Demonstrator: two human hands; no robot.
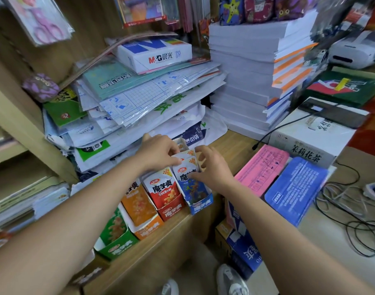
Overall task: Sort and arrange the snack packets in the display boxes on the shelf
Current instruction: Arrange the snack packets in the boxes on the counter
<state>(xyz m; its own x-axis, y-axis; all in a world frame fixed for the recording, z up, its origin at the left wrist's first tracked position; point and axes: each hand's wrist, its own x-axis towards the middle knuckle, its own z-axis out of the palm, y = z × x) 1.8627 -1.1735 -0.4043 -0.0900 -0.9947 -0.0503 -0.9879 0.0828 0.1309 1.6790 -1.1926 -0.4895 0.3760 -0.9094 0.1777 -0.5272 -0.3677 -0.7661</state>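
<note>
Four display boxes sit in a row along the front edge of the wooden shelf (231, 143): green box (116, 241), orange box (146, 220), red box (171, 209), blue box (201, 204), each printed with 魔芋爽 and holding packets of matching colour. Red packet (163, 188) at the front of the red box reads 魔芋爽 with a "20%" badge; the blue packets (188, 177) show the same name and "20%". Left hand (158, 153) has thumb and fingertips pinched on the white top edge of a blue packet at the back of the blue box. Right hand (212, 165) has fingers spread and curled, tips on the front blue packet's top; firm grip cannot be told. Behind, a paper ream (154, 53) marked "M&G 晨光 70" tops a messy stack of plastic-wrapped sheets. To the right, a white carton (310, 141) reads 茉莉花茶, beside a pink pad (261, 169) and a blue pack (295, 188); their small print unreadable.
</note>
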